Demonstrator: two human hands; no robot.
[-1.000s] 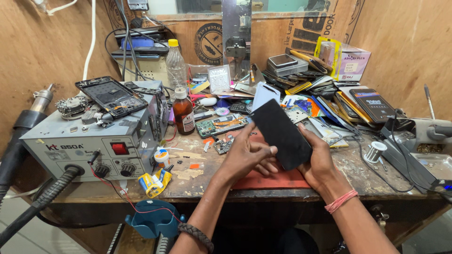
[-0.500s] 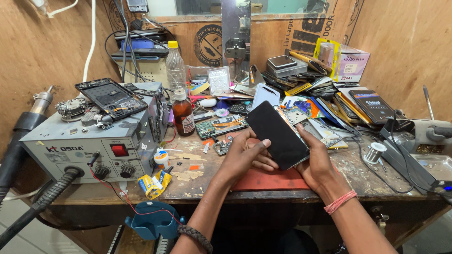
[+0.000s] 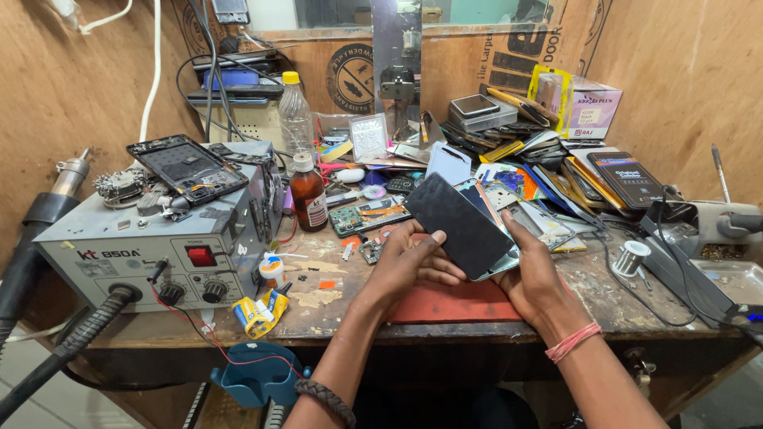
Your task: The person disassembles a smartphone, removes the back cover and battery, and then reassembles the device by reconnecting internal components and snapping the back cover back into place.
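I hold a dark phone screen panel [image 3: 459, 222] over a light-coloured phone body [image 3: 502, 265], both above a red mat [image 3: 457, 303] on the workbench. My left hand [image 3: 408, 264] grips the panel's near left edge, thumb lying on the glass. My right hand [image 3: 534, 274] cups the stack from the right and below, fingers along the far side. The panel tilts up toward the back left. A bare circuit board [image 3: 369, 215] lies just beyond my left hand.
A grey hot-air rework station [image 3: 151, 242] stands at left with an opened phone [image 3: 187, 167] on top. A brown bottle [image 3: 307, 195], a clear bottle [image 3: 295, 116], stacked phone parts [image 3: 548, 171], a solder spool [image 3: 632, 257] and a yellow tape roll [image 3: 261, 311] crowd the bench.
The panel has come down from a steeper tilt and now lies closer onto the phone body. Both hands stay on it, in nearly the same place.
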